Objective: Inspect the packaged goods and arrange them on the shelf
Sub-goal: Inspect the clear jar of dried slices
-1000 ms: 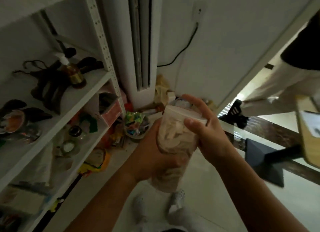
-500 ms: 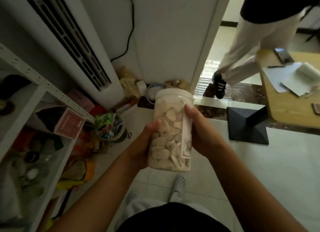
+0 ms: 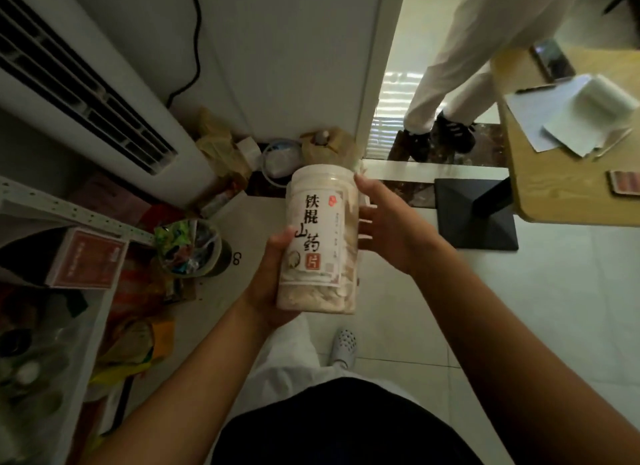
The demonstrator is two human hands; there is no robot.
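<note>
Your left hand [image 3: 272, 284] grips the jar of dried yam slices [image 3: 317, 236], label facing you, in mid-air; your right hand [image 3: 384, 229] lays straight fingers against its side. Inspection, likely; next comes finding room on the shelf [image 3: 79, 218] to your left.

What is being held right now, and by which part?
A clear plastic jar of pale slices. The left hand grips its lower half, thumb across the front; the right hand rests straight fingers against its upper side.

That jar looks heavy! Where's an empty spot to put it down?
The pale floor tiles between the black table base and the white shoe are bare. The wooden table has a bare near corner. Crowded: the shelf and the floor around the candy tub.
</note>
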